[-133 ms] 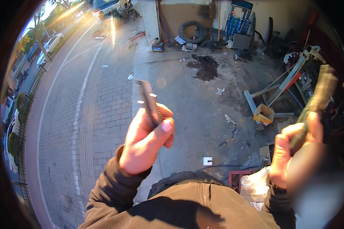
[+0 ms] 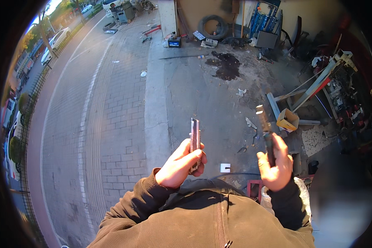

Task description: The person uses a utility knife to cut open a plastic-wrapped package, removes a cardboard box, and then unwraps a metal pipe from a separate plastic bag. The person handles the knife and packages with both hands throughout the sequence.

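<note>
From my remote view, the left hand [image 2: 178, 163] pinches a slim ridged piece [image 2: 195, 140] before the jacket [image 2: 194, 219]; a slack thumb could drop it; the right hand [image 2: 278, 169] loosely wraps a dark-handled tool [image 2: 270, 146], well apart; a weak grip could let it slide; farther, the dark stain [image 2: 227, 68] might cause slipping.

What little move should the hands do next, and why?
Perhaps the right hand could bring its dark-handled tool a little closer to the narrow ridged piece in the left hand. Both things are held with one end sticking out, and there's a gap between them.
</note>
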{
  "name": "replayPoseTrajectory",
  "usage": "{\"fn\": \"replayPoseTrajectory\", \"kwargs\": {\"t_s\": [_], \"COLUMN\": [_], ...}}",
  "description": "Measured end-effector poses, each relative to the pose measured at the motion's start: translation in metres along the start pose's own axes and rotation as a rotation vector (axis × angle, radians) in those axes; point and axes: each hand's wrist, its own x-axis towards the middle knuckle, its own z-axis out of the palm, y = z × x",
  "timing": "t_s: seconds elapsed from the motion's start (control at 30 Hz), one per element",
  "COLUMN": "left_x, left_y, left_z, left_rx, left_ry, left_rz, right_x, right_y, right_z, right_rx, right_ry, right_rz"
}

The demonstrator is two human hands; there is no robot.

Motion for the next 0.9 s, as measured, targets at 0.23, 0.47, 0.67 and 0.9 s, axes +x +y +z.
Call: {"fn": "replayPoseTrajectory", "kwargs": {"t_s": [0.23, 0.47, 0.67, 0.9], "left_x": [-0.023, -0.034, -0.037, -0.037], "left_y": [-0.039, -0.057, -0.052, -0.057], "left_z": [-0.036, -0.044, -0.051, -0.044], "left_rx": [0.028, 0.043, 0.097, 0.130], "left_ry": [-0.174, -0.213, -0.285, -0.257], "left_rz": [-0.145, -0.147, -0.096, 0.001], "right_x": [-0.048, -0.064, -0.061, -0.067], "right_y": [0.024, 0.015, 0.005, 0.001], "right_z": [0.057, 0.078, 0.085, 0.081], "right_rx": [0.679, 1.351, 1.206, 1.123], "right_ry": [-0.392, -0.694, -0.646, -0.592], "right_rz": [0.505, 1.024, 0.944, 0.949]}}
